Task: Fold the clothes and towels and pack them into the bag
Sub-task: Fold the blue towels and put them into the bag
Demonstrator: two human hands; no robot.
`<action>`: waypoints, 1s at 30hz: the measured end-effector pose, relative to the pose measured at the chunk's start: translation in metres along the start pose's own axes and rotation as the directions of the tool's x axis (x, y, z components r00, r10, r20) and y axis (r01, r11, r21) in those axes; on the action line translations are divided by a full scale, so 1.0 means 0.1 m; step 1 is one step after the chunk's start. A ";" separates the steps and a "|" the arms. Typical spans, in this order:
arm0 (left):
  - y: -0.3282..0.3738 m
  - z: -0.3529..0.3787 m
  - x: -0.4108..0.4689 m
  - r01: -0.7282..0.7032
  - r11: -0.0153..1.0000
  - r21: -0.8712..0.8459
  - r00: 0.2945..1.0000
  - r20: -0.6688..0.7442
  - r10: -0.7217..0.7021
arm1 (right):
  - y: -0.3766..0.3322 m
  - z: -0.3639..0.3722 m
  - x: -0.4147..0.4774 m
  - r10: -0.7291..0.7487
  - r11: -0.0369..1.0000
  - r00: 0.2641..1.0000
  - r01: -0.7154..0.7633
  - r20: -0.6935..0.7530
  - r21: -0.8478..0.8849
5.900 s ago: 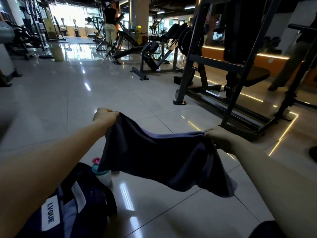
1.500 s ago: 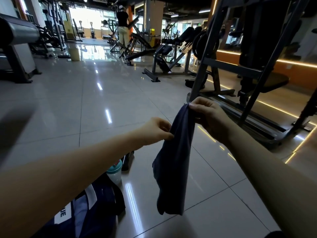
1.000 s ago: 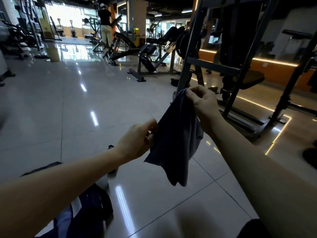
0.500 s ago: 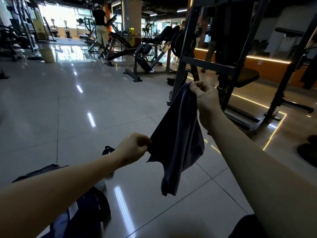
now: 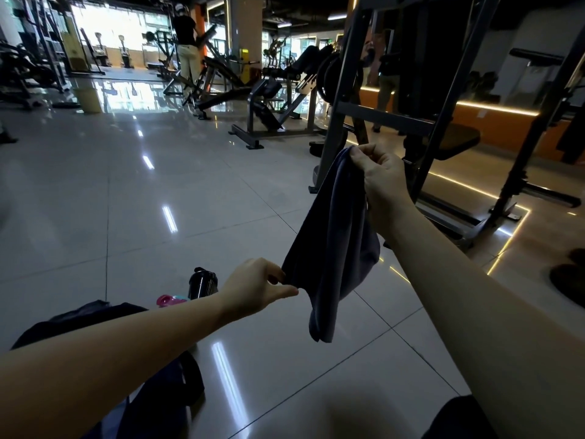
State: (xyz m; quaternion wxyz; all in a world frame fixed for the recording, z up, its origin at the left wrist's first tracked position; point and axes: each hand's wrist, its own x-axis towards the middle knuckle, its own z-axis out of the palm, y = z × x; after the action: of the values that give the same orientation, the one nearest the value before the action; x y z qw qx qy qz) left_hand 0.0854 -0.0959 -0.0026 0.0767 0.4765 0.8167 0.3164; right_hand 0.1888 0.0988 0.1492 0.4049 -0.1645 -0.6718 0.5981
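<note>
No text can be read here. The yellow sign (image 5: 244, 55) on the pillar (image 5: 246, 23) is too small and blurred, as is the pale slip (image 5: 482, 114) on the orange wall (image 5: 506, 128).

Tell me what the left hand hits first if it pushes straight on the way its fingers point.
The dark towel: the left hand points rightward and pinches the cloth's lower edge, so the cloth is right in front of it. Past the cloth, probably the right forearm, though depth is unclear.

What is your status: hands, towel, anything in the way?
Right hand pinches top of dark blue towel, left hand its lower edge. Towel hangs, not in bag. Black bottle near bag, not blocking.
</note>
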 end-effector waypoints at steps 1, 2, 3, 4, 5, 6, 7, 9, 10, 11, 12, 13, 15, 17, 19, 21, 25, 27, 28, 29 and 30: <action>-0.01 0.01 0.01 0.013 1.000 0.005 0.999 -0.035 -0.013 | 0.01 -0.01 0.01 -0.003 1.000 1.000 0.003 -0.004 0.006; -0.02 0.02 0.03 0.027 1.000 0.009 0.998 -0.060 -0.026 | 0.01 -0.02 0.02 -0.006 1.000 1.000 0.006 -0.010 0.013; -0.03 0.03 0.03 0.039 0.999 0.015 0.996 -0.076 -0.038 | 0.01 -0.03 0.02 -0.007 1.000 1.000 0.007 -0.015 0.022; -0.04 0.03 0.04 0.044 0.999 0.024 0.995 -0.091 -0.042 | 0.01 -0.05 0.02 -0.002 0.999 1.000 0.003 -0.018 0.035; -0.05 0.03 0.04 0.046 0.998 0.040 0.994 -0.103 -0.042 | 0.02 -0.06 0.02 0.005 0.999 1.000 -0.004 -0.019 0.049; -0.06 0.02 0.04 0.039 0.998 0.058 0.993 -0.115 -0.032 | 0.03 -0.07 0.03 0.011 0.998 1.000 -0.010 -0.025 0.061; -0.07 0.00 0.04 0.029 0.997 0.069 0.992 -0.125 -0.021 | 0.04 -0.09 0.04 0.018 0.998 0.999 -0.015 -0.041 0.069; -0.12 -0.06 0.06 0.019 0.998 0.062 0.988 -0.152 -0.010 | 0.08 -0.15 0.07 0.038 0.997 0.994 -0.030 -0.105 0.078; -0.15 -0.10 0.07 0.022 0.998 0.055 0.985 -0.170 -0.013 | 0.11 -0.19 0.08 0.056 0.996 0.988 -0.045 -0.145 0.082; -0.17 -0.16 0.08 0.025 0.998 0.055 0.981 -0.192 -0.014 | 0.14 -0.23 0.10 0.075 0.994 0.980 -0.060 -0.183 0.090; -0.20 -0.21 0.10 0.026 0.998 0.060 0.976 -0.216 -0.012 | 0.19 -0.27 0.11 0.096 0.991 0.972 -0.075 -0.215 0.107; -0.23 -0.27 0.11 0.023 0.998 0.067 0.971 -0.238 -0.007 | 0.23 -0.31 0.13 0.118 0.988 0.964 -0.088 -0.240 0.129; -0.26 -0.39 0.12 0.007 0.998 0.070 0.962 -0.272 0.012 | 0.29 -0.36 0.13 0.157 0.981 0.951 -0.120 -0.268 0.151; -0.25 -0.52 0.12 -0.009 0.999 0.048 0.956 -0.292 0.023 | 0.34 -0.38 0.14 0.190 0.976 0.937 -0.148 -0.292 0.160; -0.24 -0.65 0.13 -0.012 1.000 0.020 0.947 -0.322 0.018 | 0.39 -0.42 0.14 0.208 0.974 0.925 -0.166 -0.317 0.156; -0.24 -0.78 0.14 -0.003 1.000 -0.004 0.937 -0.348 0.001 | 0.44 -0.45 0.14 0.213 0.977 0.918 -0.191 -0.333 0.098; -0.23 -0.97 0.17 0.026 0.995 -0.092 0.927 -0.369 -0.059 | 0.52 -0.51 0.09 0.199 0.976 0.925 -0.217 -0.325 -0.019; -0.24 -1.05 0.18 0.061 0.989 -0.137 0.914 -0.390 -0.110 | 0.54 -0.51 0.07 0.171 0.976 0.944 -0.201 -0.281 -0.081; -0.25 -1.08 0.19 0.077 0.986 -0.150 0.907 -0.399 -0.132 | 0.54 -0.51 0.06 0.172 0.975 0.953 -0.201 -0.249 -0.096; -0.27 -1.11 0.19 0.093 0.983 -0.157 0.900 -0.408 -0.151 | 0.55 -0.50 0.06 0.181 0.973 0.960 -0.206 -0.214 -0.102; -0.29 -1.14 0.19 0.108 0.981 -0.159 0.893 -0.419 -0.166 | 0.55 -0.49 0.06 0.192 0.972 0.965 -0.212 -0.177 -0.105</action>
State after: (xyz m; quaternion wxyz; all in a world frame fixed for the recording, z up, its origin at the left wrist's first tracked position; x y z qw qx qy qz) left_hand 0.0054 -0.1413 0.0729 -0.0521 0.3299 0.8223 0.4607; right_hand 0.2071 0.1482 0.0974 0.3852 -0.3059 -0.6510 0.5782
